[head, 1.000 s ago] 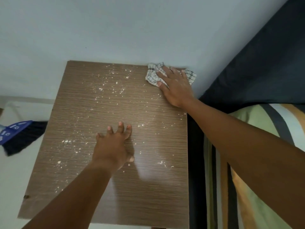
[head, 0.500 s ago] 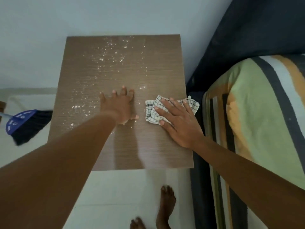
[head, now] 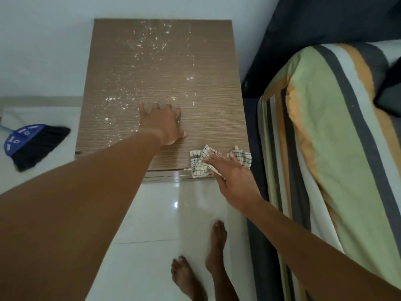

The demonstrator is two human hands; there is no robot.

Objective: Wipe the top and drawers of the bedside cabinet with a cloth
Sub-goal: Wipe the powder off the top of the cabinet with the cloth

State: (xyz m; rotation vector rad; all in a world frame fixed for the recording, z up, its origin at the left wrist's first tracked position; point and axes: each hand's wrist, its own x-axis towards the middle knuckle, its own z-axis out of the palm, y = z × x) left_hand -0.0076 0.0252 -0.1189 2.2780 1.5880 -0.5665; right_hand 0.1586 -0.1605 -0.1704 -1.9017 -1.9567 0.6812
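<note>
- Pressing a checked cloth (head: pixel 219 160) against the near right corner of the bedside cabinet top (head: pixel 212 88), the right hand (head: pixel 233 181) lies flat on it with its fingers (head: pixel 213 158) spread apart and straight, not curled around the fabric.
- The cloth is white with dark grid lines, crumpled, and part of it hangs over the cabinet's front edge; one end sticks out to the right of the hand, at the cabinet's right edge.
- The left hand (head: pixel 163 123) rests palm down on the middle of the brown wood-grain top, fingers splayed and holding nothing, the thumb pointing toward the cloth.
- White crumbs or powder specks (head: pixel 152 44) are scattered over the far and left parts of the top, thickest near the far edge and again just beyond the left hand's fingertips.
- The strip of the top along the right side, above the cloth, looks largely free of specks.
- Below the front edge a narrow pale band of the cabinet front (head: pixel 165 175) shows; the drawers themselves cannot be made out from this angle.
- A bed with a striped green, orange and grey cover (head: pixel 325 148) runs along the right, just beside the cabinet.
- A broom with a blue head and black bristles (head: pixel 32 144) lies on the white tiled floor (head: pixel 169 224) to the left of the cabinet.
- Two bare feet (head: pixel 195 266) stand on the floor in front of the cabinet.
</note>
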